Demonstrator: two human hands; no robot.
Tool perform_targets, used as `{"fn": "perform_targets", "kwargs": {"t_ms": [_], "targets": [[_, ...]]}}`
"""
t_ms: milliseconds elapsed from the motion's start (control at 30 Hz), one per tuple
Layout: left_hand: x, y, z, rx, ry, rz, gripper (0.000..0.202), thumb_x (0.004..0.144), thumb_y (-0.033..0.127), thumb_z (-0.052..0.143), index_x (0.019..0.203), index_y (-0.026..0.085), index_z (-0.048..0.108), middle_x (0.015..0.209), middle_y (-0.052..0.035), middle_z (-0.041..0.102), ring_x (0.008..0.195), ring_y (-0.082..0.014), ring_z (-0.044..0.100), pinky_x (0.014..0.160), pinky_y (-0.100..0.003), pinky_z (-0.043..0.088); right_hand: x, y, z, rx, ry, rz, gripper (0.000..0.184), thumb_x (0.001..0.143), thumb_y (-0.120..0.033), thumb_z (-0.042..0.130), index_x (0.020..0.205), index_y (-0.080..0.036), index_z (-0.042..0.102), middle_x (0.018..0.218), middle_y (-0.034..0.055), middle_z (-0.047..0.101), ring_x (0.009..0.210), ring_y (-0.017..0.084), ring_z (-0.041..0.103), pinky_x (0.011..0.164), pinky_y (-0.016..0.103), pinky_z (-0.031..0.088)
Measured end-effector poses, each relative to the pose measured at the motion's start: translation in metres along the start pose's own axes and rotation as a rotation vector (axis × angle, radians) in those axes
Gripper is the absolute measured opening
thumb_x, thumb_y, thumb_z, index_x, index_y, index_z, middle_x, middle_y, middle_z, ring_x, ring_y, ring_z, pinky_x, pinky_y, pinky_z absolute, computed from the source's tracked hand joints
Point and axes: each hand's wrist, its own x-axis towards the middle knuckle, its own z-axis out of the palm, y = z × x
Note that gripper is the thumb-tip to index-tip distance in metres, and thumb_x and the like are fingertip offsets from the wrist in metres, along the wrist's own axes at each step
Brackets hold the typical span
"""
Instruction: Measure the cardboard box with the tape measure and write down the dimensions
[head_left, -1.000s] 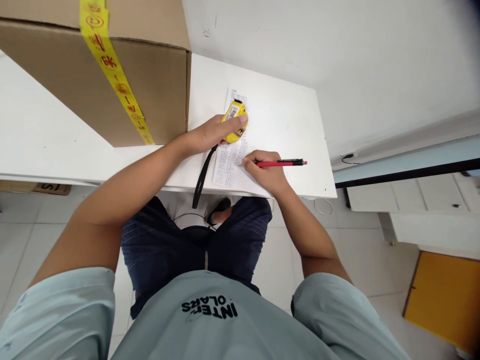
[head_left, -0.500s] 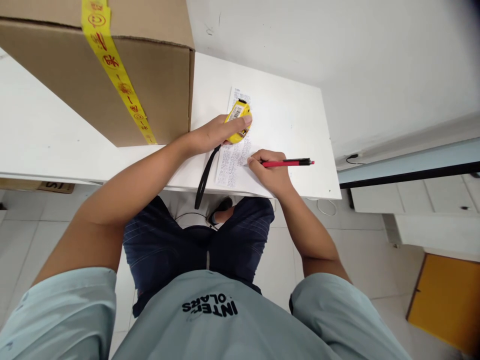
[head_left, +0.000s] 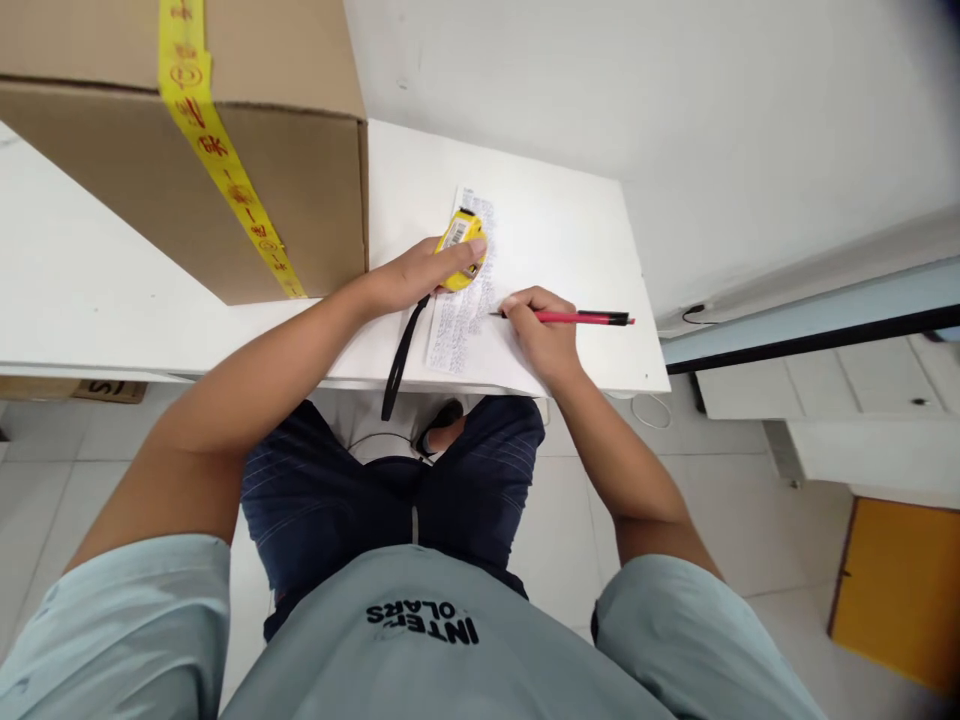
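My left hand (head_left: 424, 272) is closed around a yellow tape measure (head_left: 454, 262), which it holds over a paper sheet. A black wrist strap (head_left: 401, 360) hangs from the tape measure over the table's front edge. The sheet (head_left: 450, 345) lies on the white table (head_left: 555, 210) and is covered with dense small handwriting. In my right hand (head_left: 546, 335) a red and black pen (head_left: 589, 317) is pinched, its tip just right of the written lines. The side of that hand rests on the paper.
At the left stands a large cardboard box (head_left: 300, 190) sealed with yellow printed tape (head_left: 225, 165). A white wall (head_left: 510, 80) borders the table's far side. My legs (head_left: 315, 510) are under the front edge. An orange-yellow panel (head_left: 900, 590) stands on the floor at the right.
The view has shifted slightly, so the box and table sit a little further left. The pen tip has come off to the right of the writing, and the pen's angle has changed slightly.
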Motion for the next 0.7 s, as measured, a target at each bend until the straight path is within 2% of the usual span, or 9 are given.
{"fn": "perform_targets", "kwargs": {"t_ms": [67,167,233,300,400,467,600,667,700], "targets": [[0.0,-0.003,-0.004,0.045,-0.016,0.01,0.047,0.096,0.064,0.055,0.077,0.02,0.055,0.065,0.0013,0.049,0.059,-0.0121,0.044,0.06,-0.026,0.041,0.006,0.004,0.0,-0.036,0.065,-0.029,0.021,0.094,-0.043,0.064,0.089,-0.024,0.07,0.064,-0.0051,0.052,0.061,0.015,0.05,0.064,0.03,0.044],[-0.002,-0.006,-0.008,0.142,-0.023,0.018,0.051,0.092,0.071,0.049,0.084,0.021,0.056,0.072,-0.001,0.058,0.063,-0.014,0.05,0.062,-0.027,0.042,0.022,0.009,-0.003,-0.361,0.075,-0.05,0.024,0.099,-0.045,0.061,0.093,-0.023,0.069,0.078,-0.0007,0.06,0.072,0.017,0.057,0.07,0.031,0.045],[-0.007,-0.005,-0.006,0.304,0.014,0.018,0.055,0.091,0.074,0.047,0.094,0.02,0.059,0.084,-0.0046,0.066,0.073,-0.0177,0.059,0.068,-0.029,0.046,0.036,0.01,-0.006,-0.595,0.035,0.004,0.02,0.102,-0.033,0.054,0.094,-0.022,0.069,0.101,0.0059,0.066,0.083,0.019,0.06,0.075,0.032,0.045],[-0.012,-0.004,0.001,0.593,0.047,-0.005,0.06,0.09,0.075,0.047,0.107,0.02,0.061,0.095,-0.0087,0.071,0.085,-0.024,0.065,0.075,-0.033,0.047,0.051,0.009,-0.007,-0.687,-0.003,0.06,0.021,0.1,-0.018,0.047,0.101,-0.02,0.069,0.119,0.011,0.064,0.088,0.022,0.061,0.076,0.034,0.046],[-0.019,0.001,0.014,1.045,-0.024,0.003,0.069,0.087,0.075,0.053,0.124,0.018,0.061,0.104,-0.014,0.074,0.096,-0.0336,0.07,0.081,-0.038,0.047,0.068,0.003,-0.006,-0.646,-0.081,0.071,0.025,0.09,-0.006,0.052,0.105,-0.017,0.069,0.123,0.0163,0.064,0.09,0.026,0.063,0.079,0.037,0.047],[-0.025,0.004,0.021,1.193,-0.058,0.054,0.069,0.087,0.071,0.057,0.13,0.016,0.061,0.111,-0.0165,0.075,0.102,-0.0365,0.07,0.085,-0.041,0.048,0.072,-0.004,-0.007,-0.604,-0.149,0.064,0.024,0.086,-0.005,0.059,0.105,-0.014,0.07,0.119,0.0194,0.066,0.091,0.029,0.065,0.082,0.039,0.05],[-0.052,0.008,0.032,1.179,0.147,0.191,0.071,0.086,0.058,0.069,0.141,0.015,0.056,0.129,-0.0187,0.071,0.118,-0.0365,0.067,0.099,-0.045,0.049,0.048,-0.025,-0.015,-0.483,-0.182,-0.005,0.045,0.095,-0.016,0.053,0.139,-0.011,0.058,0.122,0.0191,0.069,0.097,0.027,0.068,0.09,0.042,0.054],[-0.075,0.007,0.043,1.071,0.256,0.278,0.08,0.084,0.063,0.073,0.146,0.018,0.052,0.138,-0.0187,0.068,0.124,-0.0357,0.065,0.106,-0.048,0.049,0.016,-0.036,-0.017,-0.311,-0.213,-0.045,0.049,0.105,-0.032,0.043,0.151,-0.016,0.047,0.121,0.0133,0.071,0.095,0.022,0.068,0.083,0.037,0.058],[-0.088,0.005,0.051,1.011,0.289,0.321,0.085,0.081,0.07,0.074,0.146,0.02,0.052,0.139,-0.0182,0.068,0.125,-0.0358,0.065,0.108,-0.049,0.049,-0.003,-0.041,-0.017,-0.026,-0.268,-0.043,0.052,0.106,-0.044,0.041,0.15,-0.017,0.047,0.118,0.012,0.072,0.094,0.021,0.069,0.076,0.034,0.058]]}}
